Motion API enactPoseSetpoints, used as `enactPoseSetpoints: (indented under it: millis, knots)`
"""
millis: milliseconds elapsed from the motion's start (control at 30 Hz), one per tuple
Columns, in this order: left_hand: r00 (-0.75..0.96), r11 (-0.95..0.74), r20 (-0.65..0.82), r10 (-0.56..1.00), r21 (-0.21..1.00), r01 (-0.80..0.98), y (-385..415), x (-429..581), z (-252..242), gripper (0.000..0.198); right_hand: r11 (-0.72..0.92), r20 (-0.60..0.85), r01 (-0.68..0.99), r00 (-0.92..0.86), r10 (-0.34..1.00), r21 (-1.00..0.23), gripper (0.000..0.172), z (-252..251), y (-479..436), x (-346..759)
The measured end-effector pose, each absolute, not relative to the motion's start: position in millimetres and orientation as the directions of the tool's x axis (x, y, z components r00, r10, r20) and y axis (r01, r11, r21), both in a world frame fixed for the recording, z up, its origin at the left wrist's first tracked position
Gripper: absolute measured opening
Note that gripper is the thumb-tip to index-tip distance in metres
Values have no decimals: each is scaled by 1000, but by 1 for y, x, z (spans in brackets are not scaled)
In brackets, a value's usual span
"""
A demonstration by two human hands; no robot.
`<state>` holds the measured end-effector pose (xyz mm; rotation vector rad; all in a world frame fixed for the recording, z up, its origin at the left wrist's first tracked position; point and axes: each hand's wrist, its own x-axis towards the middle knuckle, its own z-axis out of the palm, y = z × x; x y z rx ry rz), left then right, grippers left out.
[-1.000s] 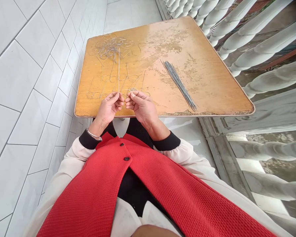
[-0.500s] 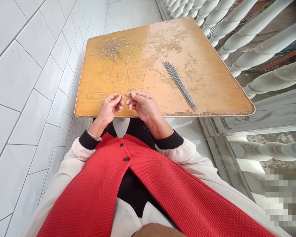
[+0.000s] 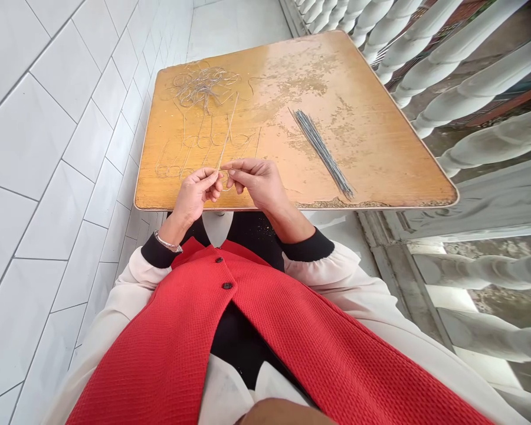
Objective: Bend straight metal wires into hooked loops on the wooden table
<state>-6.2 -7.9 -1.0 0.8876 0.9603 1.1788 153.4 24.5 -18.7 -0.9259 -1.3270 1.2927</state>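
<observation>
A thin wire (image 3: 230, 127) slants up and away over the wooden table, its lower end at my fingers. My left hand (image 3: 199, 190) is closed, pinching this wire between thumb and forefinger. Right beside it, my right hand (image 3: 255, 180) has thumb and fingers pressed together at the wire's lower end, where a small curved piece shows. The exact grip there is partly hidden by the fingers. Beyond my hands lie several bent wires with looped ends (image 3: 203, 141). A bundle of straight grey wires (image 3: 323, 153) rests to the right of my right hand.
A tangled heap of wire (image 3: 206, 85) sits at the table's far left. The worn table (image 3: 393, 171) has peeling patches. White tiled wall (image 3: 66, 177) runs close along the left; a white balustrade (image 3: 464, 112) stands on the right.
My right hand has turned from palm up to more palm down, its fingers now over the wire's lower end. My left hand stays nearly in place; the wire tilts slightly more right.
</observation>
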Motion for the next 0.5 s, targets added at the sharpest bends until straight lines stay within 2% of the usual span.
enactPoseSetpoints:
  millis: [133, 267, 500]
  knots:
    - [126, 145, -108, 986, 928, -342, -7, -8, -2, 23, 173, 184, -73, -203, 962, -982, 17, -22, 26, 156]
    - [114, 171, -141, 983, 928, -331, -6, -8, -3, 18, 290, 275, 47, -207, 939, -956, 21, -27, 26, 159]
    - [90, 155, -133, 987, 937, -314, -5, -8, -4, 21, 521, 437, 326, -298, 849, -789, 26, -32, 29, 166]
